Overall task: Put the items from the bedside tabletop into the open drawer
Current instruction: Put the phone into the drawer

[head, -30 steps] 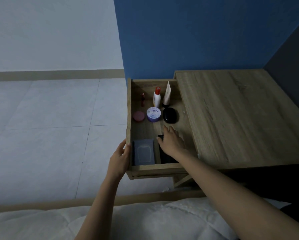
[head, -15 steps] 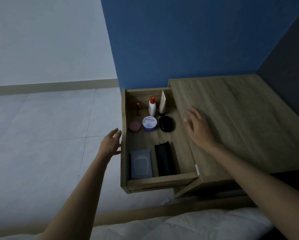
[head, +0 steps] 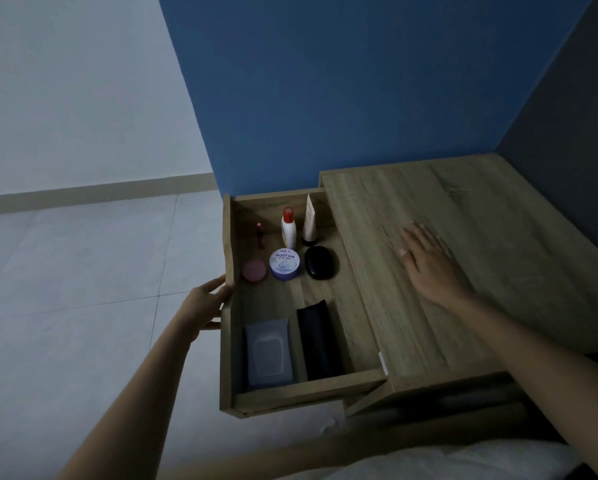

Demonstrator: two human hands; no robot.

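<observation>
Drawer [head: 229, 341] pulled out at left of bedside tabletop [head: 481, 237], holding jar [head: 284, 264], black case [head: 320, 262], bottle [head: 288, 227], tube [head: 309, 220], wipes pack [head: 269, 349]. Left hand [head: 206, 304] touching outer drawer wall, fingers loosely spread. Right hand [head: 427, 263] flat on tabletop, fingers extended, gripping nothing.
</observation>
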